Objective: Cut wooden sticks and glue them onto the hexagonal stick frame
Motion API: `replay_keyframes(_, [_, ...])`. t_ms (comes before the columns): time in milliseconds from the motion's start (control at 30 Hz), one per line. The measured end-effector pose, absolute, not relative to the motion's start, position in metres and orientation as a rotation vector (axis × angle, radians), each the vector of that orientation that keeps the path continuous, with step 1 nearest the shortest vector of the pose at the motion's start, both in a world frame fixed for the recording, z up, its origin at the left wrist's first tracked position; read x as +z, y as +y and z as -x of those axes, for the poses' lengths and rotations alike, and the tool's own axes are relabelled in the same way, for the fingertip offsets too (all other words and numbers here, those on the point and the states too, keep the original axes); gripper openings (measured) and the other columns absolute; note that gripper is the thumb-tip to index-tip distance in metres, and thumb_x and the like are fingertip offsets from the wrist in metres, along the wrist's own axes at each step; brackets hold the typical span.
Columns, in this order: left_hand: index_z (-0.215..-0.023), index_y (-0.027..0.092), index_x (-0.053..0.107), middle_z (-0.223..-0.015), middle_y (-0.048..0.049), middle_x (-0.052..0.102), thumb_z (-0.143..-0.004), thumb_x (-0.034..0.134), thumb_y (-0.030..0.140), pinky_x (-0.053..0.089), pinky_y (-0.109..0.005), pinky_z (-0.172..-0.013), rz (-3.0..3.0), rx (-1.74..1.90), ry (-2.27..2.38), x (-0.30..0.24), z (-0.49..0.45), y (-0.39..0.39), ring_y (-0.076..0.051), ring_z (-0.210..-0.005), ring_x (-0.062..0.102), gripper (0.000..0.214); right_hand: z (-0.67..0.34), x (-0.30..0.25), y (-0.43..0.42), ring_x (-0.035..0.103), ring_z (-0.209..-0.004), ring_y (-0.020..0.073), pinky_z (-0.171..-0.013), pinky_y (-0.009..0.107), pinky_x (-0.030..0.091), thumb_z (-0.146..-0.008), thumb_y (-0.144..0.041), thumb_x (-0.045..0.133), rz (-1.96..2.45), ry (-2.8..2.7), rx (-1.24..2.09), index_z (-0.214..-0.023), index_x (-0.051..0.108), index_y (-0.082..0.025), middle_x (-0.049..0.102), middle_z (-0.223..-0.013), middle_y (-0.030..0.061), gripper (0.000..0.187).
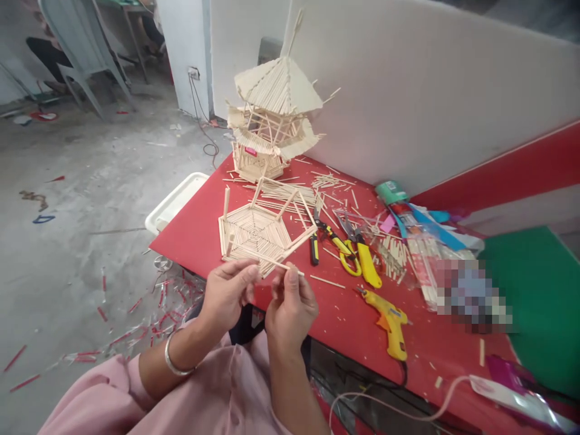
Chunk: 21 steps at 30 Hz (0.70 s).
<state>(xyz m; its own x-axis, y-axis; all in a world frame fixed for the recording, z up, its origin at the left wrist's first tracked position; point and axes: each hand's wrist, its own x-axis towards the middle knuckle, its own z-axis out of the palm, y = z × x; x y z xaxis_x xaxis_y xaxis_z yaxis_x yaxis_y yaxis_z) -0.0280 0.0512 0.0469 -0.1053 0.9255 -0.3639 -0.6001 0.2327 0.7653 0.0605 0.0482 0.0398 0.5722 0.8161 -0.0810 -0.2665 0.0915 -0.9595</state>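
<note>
A thin wooden stick [274,261] runs between my hands above the near edge of the red table. My right hand [292,308] pinches its right end between thumb and fingers. Closed on the stick's left part is my left hand [231,291], its fingertips partly overlapping. Just beyond my hands lies a hexagonal stick base [256,226] with a web-like floor, short upright posts and rails along its far and right sides. Farther back stands a tiered pagoda-like stick model [276,90] with a pointed roof.
Loose sticks [285,192] lie behind the base. To the right are black-and-yellow pliers [333,237], yellow-handled cutters [368,263], a yellow glue gun [389,320] and bagged sticks [423,266]. A white wall [408,78] borders the table [190,226]; a power strip [502,393] lies lower right.
</note>
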Motion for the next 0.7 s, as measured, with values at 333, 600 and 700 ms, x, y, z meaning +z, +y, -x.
replay_keyframes(333, [-0.056, 0.014, 0.060, -0.045, 0.0023, 0.056, -0.067, 0.080, 0.053, 0.024, -0.018, -0.030, -0.503, 1.355, 1.086, 0.060, 0.026, 0.063, -0.003, -0.030, 0.037, 0.045, -0.057, 0.024, 0.048, 0.061, -0.057, 0.0134, -0.059, 0.028, 0.053, -0.080, -0.051, 0.072, 1.276, -0.720, 0.958, -0.070, 0.071, -0.016, 0.068, -0.063, 0.0021, 0.036])
replay_keyframes(600, [-0.066, 0.013, 0.065, -0.042, 0.0041, 0.054, -0.064, 0.082, 0.052, 0.022, -0.017, -0.029, -0.460, 1.338, 1.123, 0.065, 0.034, 0.074, -0.003, -0.028, 0.036, 0.043, -0.065, 0.021, 0.049, 0.064, -0.067, 0.0151, -0.067, 0.029, 0.053, -0.082, -0.045, 0.072, 1.346, -0.886, 0.718, -0.081, 0.069, -0.017, 0.070, -0.073, 0.0026, 0.028])
replay_keyframes(700, [-0.071, 0.012, 0.067, -0.041, 0.0048, 0.053, -0.064, 0.083, 0.051, 0.021, -0.016, -0.029, -0.456, 1.321, 1.103, 0.066, 0.035, 0.074, -0.003, -0.028, 0.036, 0.043, -0.064, 0.023, 0.050, 0.060, -0.063, 0.0126, -0.062, 0.025, 0.051, -0.082, -0.044, 0.072, 1.349, -0.909, 0.639, -0.081, 0.065, -0.017, 0.066, -0.070, 0.0007, 0.028])
